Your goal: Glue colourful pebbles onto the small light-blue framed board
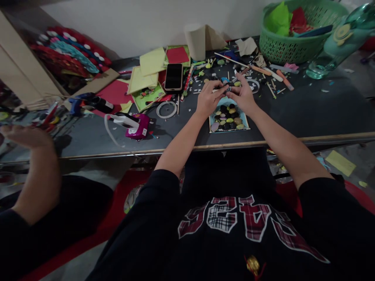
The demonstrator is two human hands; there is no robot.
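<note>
My left hand (208,97) and my right hand (243,95) meet above the far edge of a small light-blue panel. Their fingers are bent together around something small and dark that I cannot make out. The panel (213,114) lies flat near the table's front edge, with black, yellow-green and purple pebbles (230,120) over it. Small scraps and pebbles lie just beyond my fingertips.
Left of my hands are a phone (174,77), a tape roll (166,109) and a magenta device (138,126) with a cord. A green basket (281,47) and a bottle (328,54) stand right. Another person's hand (26,136) is at the far left.
</note>
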